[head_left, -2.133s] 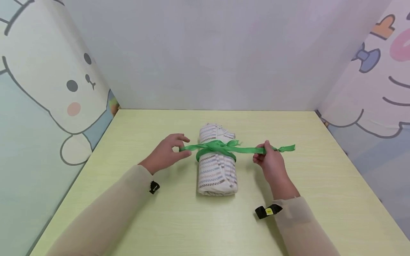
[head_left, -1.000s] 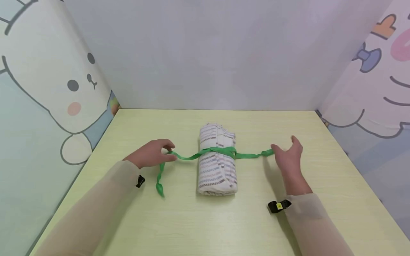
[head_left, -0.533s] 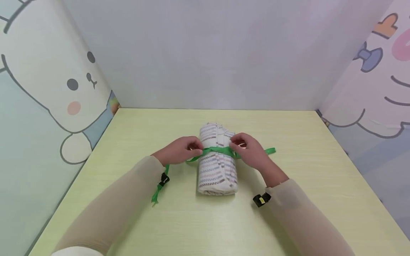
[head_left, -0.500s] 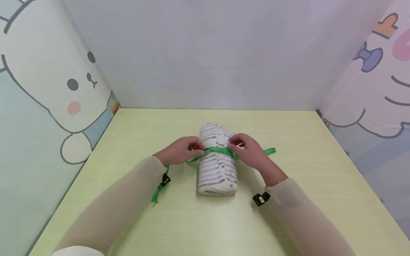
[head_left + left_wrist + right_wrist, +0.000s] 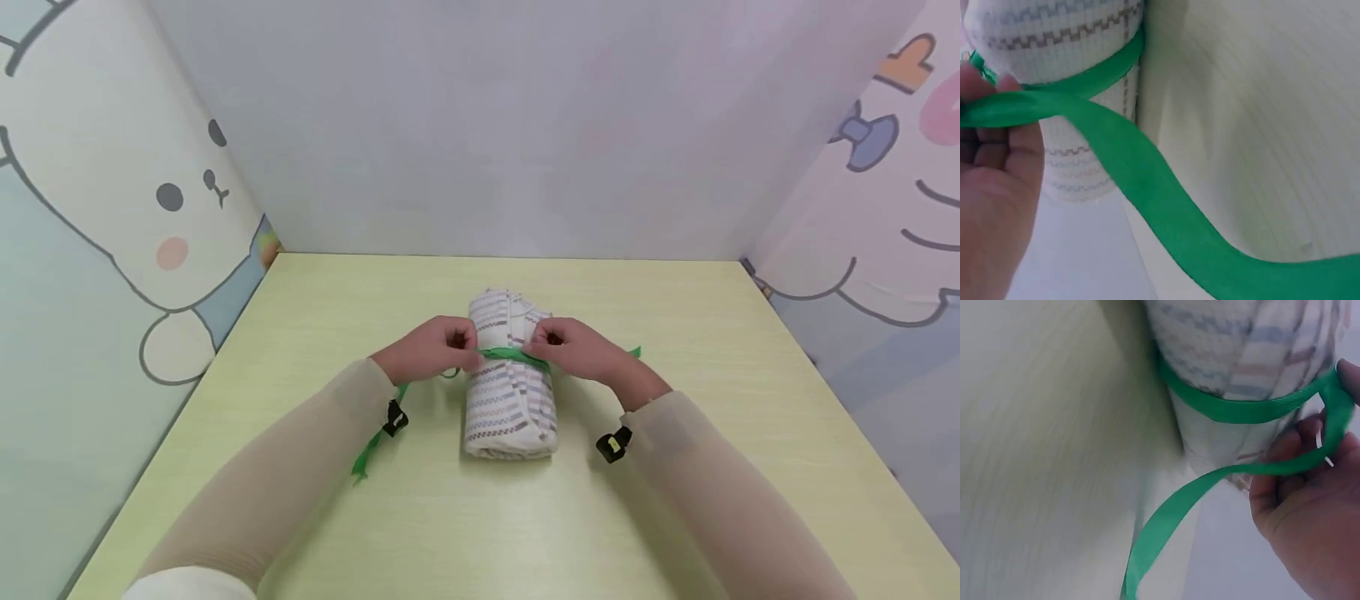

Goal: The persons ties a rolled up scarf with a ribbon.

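Note:
A rolled white towel with striped bands (image 5: 510, 417) lies lengthwise on the table, and a green ribbon (image 5: 510, 354) goes round its middle. From the left, my left hand (image 5: 429, 350) pinches the ribbon at the roll's upper side. My right hand (image 5: 588, 352) pinches it from the right, close to the left fingertips. In the left wrist view a long ribbon tail (image 5: 1141, 169) runs out from the curled fingers (image 5: 1022, 147). The right wrist view shows the ribbon tail (image 5: 1172, 512) hanging from the right hand (image 5: 1319, 506), below the band round the towel.
The pale wood-grain table (image 5: 510, 533) spreads all round the roll. A plain wall (image 5: 495, 133) stands behind it, with cartoon-printed panels on the left (image 5: 82, 400) and right (image 5: 847, 350). Black straps with buckles sit at the left (image 5: 395, 418) and right (image 5: 615, 445) cuffs.
The bow seen at first has come apart into two outstretched tails. Both hands then moved inward from the ribbon's ends to the towel, and their fingers have closed on the ribbon there.

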Available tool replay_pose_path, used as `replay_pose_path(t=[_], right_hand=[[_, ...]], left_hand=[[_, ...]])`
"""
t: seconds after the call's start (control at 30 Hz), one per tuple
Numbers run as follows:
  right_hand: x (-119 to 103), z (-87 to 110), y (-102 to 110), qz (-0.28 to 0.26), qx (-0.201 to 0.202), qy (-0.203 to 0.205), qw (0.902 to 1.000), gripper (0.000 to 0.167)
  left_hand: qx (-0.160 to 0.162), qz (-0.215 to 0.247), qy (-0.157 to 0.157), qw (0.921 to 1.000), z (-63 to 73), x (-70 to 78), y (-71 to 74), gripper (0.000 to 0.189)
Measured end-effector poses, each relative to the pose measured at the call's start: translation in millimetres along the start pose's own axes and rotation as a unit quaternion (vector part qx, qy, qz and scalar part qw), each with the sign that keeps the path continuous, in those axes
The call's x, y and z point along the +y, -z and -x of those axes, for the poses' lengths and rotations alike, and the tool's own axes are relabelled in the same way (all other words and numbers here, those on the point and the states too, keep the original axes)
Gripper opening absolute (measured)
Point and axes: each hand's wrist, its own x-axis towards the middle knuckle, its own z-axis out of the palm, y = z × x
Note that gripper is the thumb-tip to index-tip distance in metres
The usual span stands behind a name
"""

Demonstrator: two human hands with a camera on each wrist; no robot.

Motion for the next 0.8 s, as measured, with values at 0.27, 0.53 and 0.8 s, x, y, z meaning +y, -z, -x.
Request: replay_pose_path(t=[0.27,0.53,0.8], right_hand=[[-4.0,-0.4,2.6,0.005,-0.013,-0.030,0.9995,0.030],[-19.4,3.1,13.6,-0.050,0.043,-0.030,0.9974,0.044],[11.9,8.5,13.6,-0.065,0.034,-0.092,0.9930,0.041]], left_hand=[[0.010,-0.051,0.043,0.9977,-2.7,-2.1,2.1,0.027],[0.037,-0.042,0.016,0.9983,-4.2,5.1,7.7,0.038],[0.006,-0.062,0.060,0.9963,-3.1,-16.9,10.1,0.038]])
